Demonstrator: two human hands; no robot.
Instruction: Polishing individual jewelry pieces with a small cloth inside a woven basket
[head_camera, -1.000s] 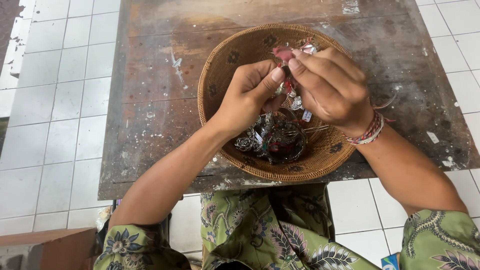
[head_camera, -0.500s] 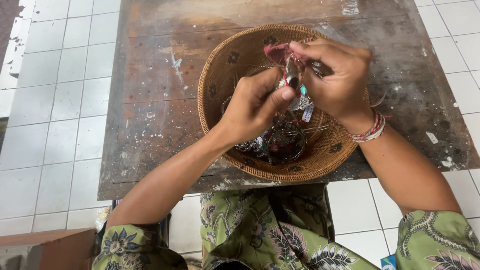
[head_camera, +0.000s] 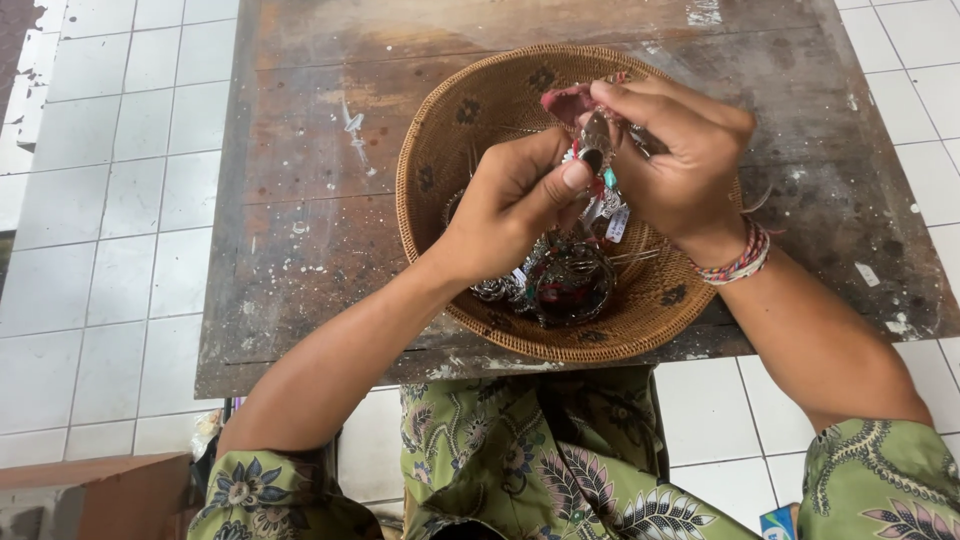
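Holding a small silver trinket (head_camera: 597, 140) above the basket (head_camera: 440, 150), both hands met at the basket's 12 o'clock. Left hand (head_camera: 510, 205) pinched the trinket from 7 o'clock, thumb pressed to it. Right hand (head_camera: 680, 165) gripped it from 3 o'clock, with a pink scrap (head_camera: 565, 102) at its fingertips. More jewellery (head_camera: 565, 280) lay heaped in the basket at 6 o'clock. Basket sat on a worn wooden counter (head_camera: 300, 200); bracelets (head_camera: 740, 260) ringed the right wrist.
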